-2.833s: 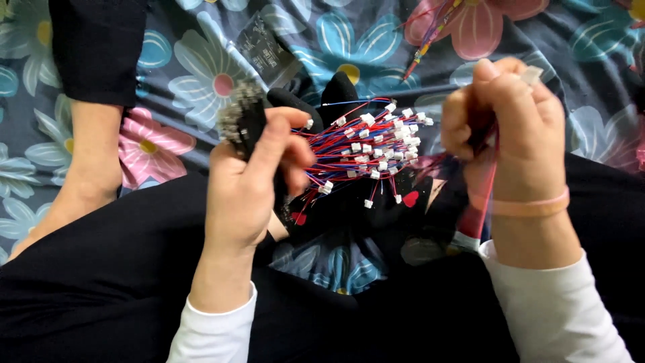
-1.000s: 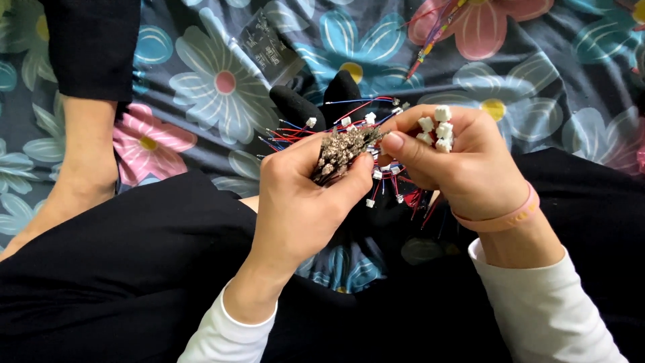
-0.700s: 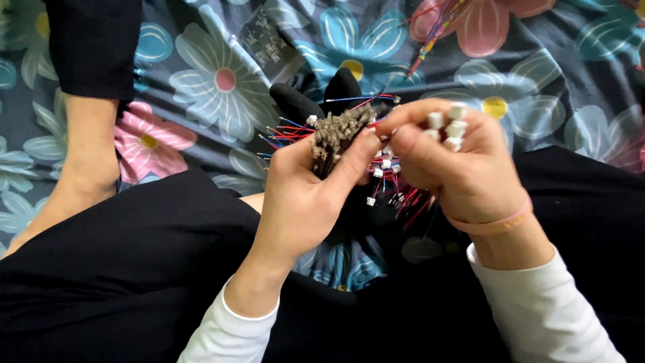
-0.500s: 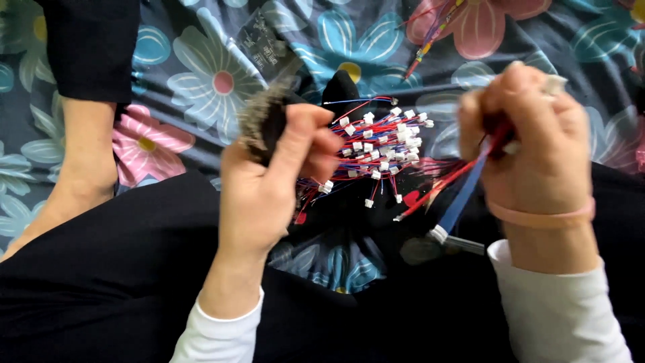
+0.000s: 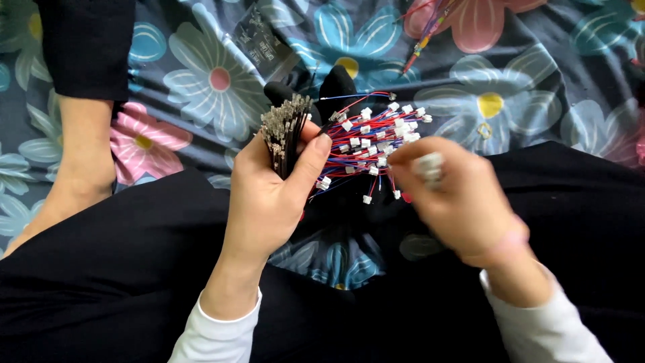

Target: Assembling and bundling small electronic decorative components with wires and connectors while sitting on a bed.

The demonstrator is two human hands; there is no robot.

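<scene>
Left hand (image 5: 269, 195) gripping wire bundle (image 5: 285, 131), right hand (image 5: 460, 198) pinching white connector (image 5: 428, 165)

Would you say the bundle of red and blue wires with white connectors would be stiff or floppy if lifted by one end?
Probably floppy: the thin wires splay loosely from the left hand. Likely light, since a thumb-and-finger pinch holds the bundle. The small white connectors could snag on one another, so strands may tangle.
</scene>
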